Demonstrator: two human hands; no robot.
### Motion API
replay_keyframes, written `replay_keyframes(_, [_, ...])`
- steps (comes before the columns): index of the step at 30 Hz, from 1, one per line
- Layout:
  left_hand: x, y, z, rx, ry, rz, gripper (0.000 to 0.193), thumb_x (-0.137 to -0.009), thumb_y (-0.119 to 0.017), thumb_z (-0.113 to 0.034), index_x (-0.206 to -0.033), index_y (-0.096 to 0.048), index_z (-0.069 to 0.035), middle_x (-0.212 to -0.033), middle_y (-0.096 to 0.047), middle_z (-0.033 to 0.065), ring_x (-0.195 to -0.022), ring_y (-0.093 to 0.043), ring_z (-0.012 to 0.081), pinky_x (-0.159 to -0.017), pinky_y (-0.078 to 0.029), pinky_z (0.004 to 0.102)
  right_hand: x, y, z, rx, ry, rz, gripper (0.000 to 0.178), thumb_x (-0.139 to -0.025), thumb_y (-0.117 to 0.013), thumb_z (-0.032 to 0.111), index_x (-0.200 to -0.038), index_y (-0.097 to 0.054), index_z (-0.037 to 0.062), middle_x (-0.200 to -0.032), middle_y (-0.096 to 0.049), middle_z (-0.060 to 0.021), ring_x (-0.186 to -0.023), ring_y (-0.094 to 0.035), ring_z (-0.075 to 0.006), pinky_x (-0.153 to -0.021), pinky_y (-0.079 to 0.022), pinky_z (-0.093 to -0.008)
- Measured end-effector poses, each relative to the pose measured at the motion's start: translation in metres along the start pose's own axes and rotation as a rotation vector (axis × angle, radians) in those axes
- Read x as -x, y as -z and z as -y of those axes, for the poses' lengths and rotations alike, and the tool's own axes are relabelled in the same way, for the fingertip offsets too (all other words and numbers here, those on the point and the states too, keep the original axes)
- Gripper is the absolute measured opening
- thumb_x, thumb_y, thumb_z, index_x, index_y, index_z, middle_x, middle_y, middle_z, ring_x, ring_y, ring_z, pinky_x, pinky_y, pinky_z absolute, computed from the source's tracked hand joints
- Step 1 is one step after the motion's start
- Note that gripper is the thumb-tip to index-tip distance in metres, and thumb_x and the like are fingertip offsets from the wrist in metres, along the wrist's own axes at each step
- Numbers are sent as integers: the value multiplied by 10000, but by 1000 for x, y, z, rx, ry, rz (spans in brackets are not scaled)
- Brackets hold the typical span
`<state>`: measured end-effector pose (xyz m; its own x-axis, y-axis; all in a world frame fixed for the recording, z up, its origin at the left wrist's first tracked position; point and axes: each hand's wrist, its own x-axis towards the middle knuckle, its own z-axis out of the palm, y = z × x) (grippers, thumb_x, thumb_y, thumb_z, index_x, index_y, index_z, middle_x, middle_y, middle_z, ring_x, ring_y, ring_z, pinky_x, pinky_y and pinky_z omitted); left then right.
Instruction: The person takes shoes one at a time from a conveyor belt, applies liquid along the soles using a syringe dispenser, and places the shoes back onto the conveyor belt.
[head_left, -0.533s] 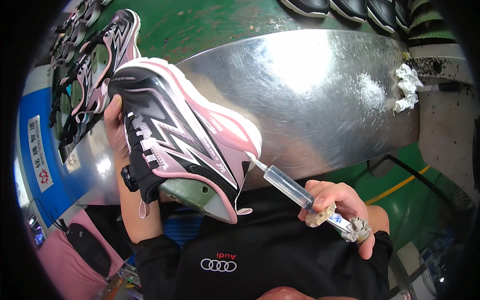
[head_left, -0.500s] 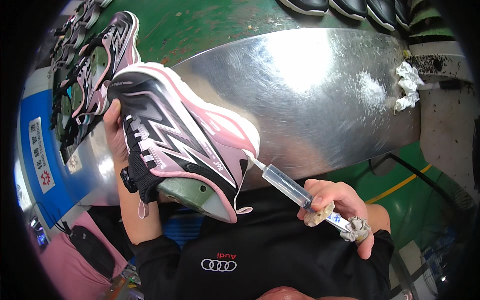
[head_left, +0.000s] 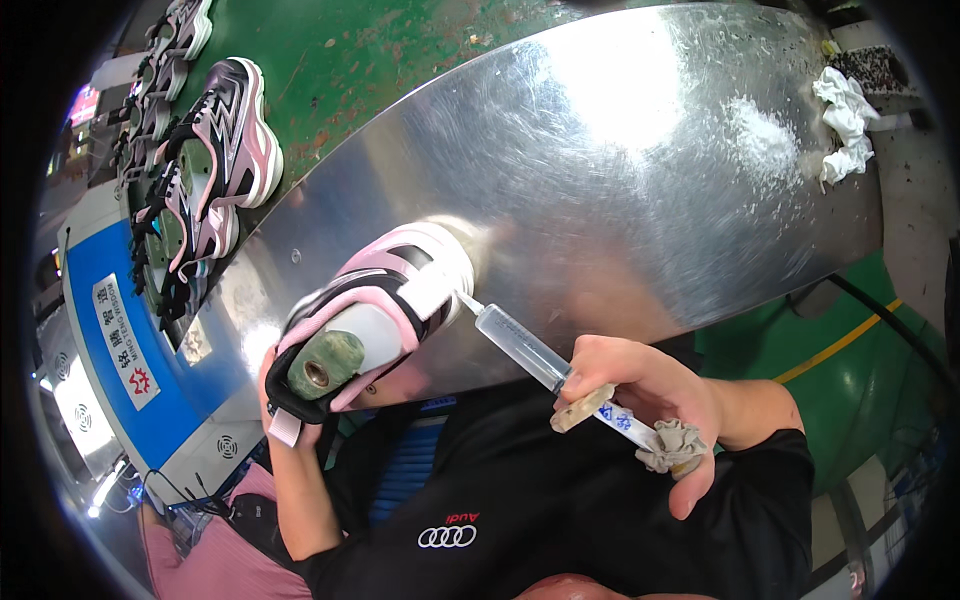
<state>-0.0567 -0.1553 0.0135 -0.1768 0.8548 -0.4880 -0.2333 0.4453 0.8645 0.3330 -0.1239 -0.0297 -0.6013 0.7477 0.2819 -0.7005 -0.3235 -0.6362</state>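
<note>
The left hand [head_left: 308, 440] is holding a pink, black and white shoe [head_left: 392, 302] over the near edge of the shiny metal counter [head_left: 600, 240], left of that edge's middle. The heel is facing toward the counter's right end, and the opening, with a green foot shape [head_left: 335, 360] inside, is facing the person. The right hand [head_left: 650, 385] is staying apart from the shoe, out past the near edge, and a clear syringe [head_left: 520, 345] is making a slanted bridge between them. Its thin tip is pointing up and left, and seems to be touching the heel just where it is meeting the sole. The right fingers are curling around the syringe's back part, pinching it by a tan lump, while the thumb is lying by the gray lump at the end. The left fingers are mostly hiding behind the shoe, so I cannot tell how wide they are spreading.
</note>
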Motion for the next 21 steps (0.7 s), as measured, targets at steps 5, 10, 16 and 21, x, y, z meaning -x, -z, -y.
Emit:
replay_keyframes(5, [41, 36, 26, 361, 155, 89, 590, -832, -633, -186, -1345, -390, -26, -1389, -409, 127, -1278, -397, 268, -1111, -281, 419, -2, -2, 2, 153, -31, 57, 1042, -582, -837, 450, -1331, -311, -47, -1193, -408, -144, -1079, -460, -218, -863, -411, -317])
replay_keyframes(10, [72, -18, 46, 341, 188, 117, 672, -823, -634, -195, -1373, -309, 12, -1377, -407, 162, -1271, -403, 306, -1083, -308, 445, -1, -8, 0, 211, -30, 38, 1058, -568, -834, 474, -1331, -315, -45, -1191, -414, -146, -1053, -461, -221, -836, -418, -316])
replay_keyframes(16, [81, -58, 58, 480, 197, 193, 747, -759, -654, -94, -1380, -255, 27, -1311, -453, 198, -1193, -482, 319, -1011, -400, 453, -5, -22, 12, 236, -57, 11, 1058, -562, -829, 493, -1324, -330, -45, -1176, -432, -142, -1027, -473, -222, -811, -417, -307])
replay_keyframes(21, [78, -84, 62, 537, 262, 279, 714, -712, -664, -81, -1325, -329, 65, -1217, -526, 200, -1099, -554, 318, -968, -442, 438, -12, -35, 26, 311, -100, 49, 1049, -566, -824, 500, -1320, -338, -45, -1166, -442, -134, -1029, -474, -219, -812, -411, -307])
